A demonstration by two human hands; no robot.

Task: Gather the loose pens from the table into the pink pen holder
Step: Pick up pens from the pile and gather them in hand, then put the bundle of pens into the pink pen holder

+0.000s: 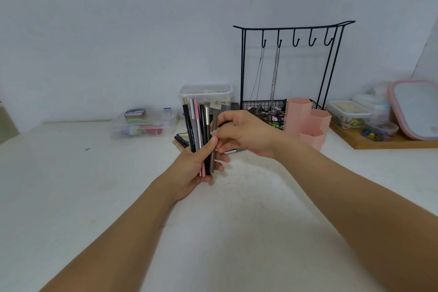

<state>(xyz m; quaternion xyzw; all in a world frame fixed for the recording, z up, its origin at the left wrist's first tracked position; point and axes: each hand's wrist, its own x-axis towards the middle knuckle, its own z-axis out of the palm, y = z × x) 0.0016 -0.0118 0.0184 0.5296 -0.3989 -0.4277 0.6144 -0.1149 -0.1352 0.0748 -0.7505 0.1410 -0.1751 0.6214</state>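
Observation:
My left hand [193, 168] grips a bundle of pens [198, 125], held upright above the white table [94, 185]; the bundle has black, grey and pink barrels. My right hand [246, 135] pinches a grey-brown pen [214, 130] at the right side of the bundle. Behind my left hand, two dark pens [181, 141] lie on the table. A silver pen [234, 150] lies partly hidden under my right hand. The pink pen holder [308, 121], made of three hexagonal tubes, stands to the right of my right hand.
A black wire rack [291, 59] with hooks, chains and a basket stands behind the holder. A tall clear box [206, 95] and a low clear tub [144, 123] sit at the back. A wooden tray [384, 142] with small boxes and a pink-rimmed mirror [414, 109] is far right.

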